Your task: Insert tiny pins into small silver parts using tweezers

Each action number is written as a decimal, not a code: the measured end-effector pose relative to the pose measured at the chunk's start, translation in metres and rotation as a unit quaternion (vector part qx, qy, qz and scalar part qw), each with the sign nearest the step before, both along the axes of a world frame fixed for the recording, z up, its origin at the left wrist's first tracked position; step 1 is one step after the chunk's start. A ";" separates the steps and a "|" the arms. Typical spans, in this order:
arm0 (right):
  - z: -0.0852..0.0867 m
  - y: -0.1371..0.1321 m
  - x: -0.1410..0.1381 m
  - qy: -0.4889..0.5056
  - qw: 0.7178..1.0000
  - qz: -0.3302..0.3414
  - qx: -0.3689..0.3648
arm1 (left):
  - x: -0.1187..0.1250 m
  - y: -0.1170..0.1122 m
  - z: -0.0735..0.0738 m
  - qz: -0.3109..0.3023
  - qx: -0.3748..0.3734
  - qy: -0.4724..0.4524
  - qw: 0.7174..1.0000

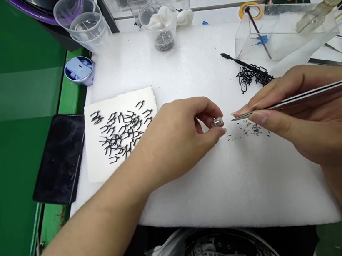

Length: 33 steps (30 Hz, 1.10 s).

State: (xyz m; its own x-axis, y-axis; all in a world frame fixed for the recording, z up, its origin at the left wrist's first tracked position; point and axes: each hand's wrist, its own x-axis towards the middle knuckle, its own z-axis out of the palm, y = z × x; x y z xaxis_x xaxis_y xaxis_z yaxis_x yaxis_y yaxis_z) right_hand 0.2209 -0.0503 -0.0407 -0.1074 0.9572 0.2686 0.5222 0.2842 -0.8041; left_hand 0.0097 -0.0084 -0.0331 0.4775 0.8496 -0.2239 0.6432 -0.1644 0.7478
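My left hand (184,132) rests on the white foam pad (197,183) and pinches a small silvery part (218,122) between thumb and fingers. My right hand (298,115) grips metal tweezers (299,97), whose tips point left and almost touch that part. Tiny dark specks (248,131) lie scattered on the foam just under the tweezers. A tangle of black wire clips (254,76) lies behind my right hand. More black clips (121,132) are spread on a white paper sheet (100,166) to the left.
A black phone (60,159) lies at the left edge. At the back stand clear plastic cups (87,21), a cup with small metal bits (164,40), a blue lid (79,69), a clear box (284,33), a tape roll (251,9) and a black-tipped stick (238,61).
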 end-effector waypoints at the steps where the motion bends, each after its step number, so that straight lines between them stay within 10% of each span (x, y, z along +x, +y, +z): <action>1: 0.000 0.001 0.001 -0.007 1.000 -0.003 0.001 | 0.000 0.000 0.000 0.001 -0.003 0.002 1.000; 33: 0.001 0.023 0.030 -0.134 0.987 0.078 -0.044 | 0.001 0.001 0.003 -0.006 0.007 0.015 1.000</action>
State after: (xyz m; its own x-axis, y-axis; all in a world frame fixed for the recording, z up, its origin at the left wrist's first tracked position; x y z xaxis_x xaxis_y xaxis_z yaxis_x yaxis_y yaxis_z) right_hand 0.2509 -0.0278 -0.0397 -0.3117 0.9416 0.1276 0.6750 0.3139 -0.6677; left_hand 0.0104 -0.0074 -0.0305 0.4808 0.8469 -0.2270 0.6633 -0.1820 0.7258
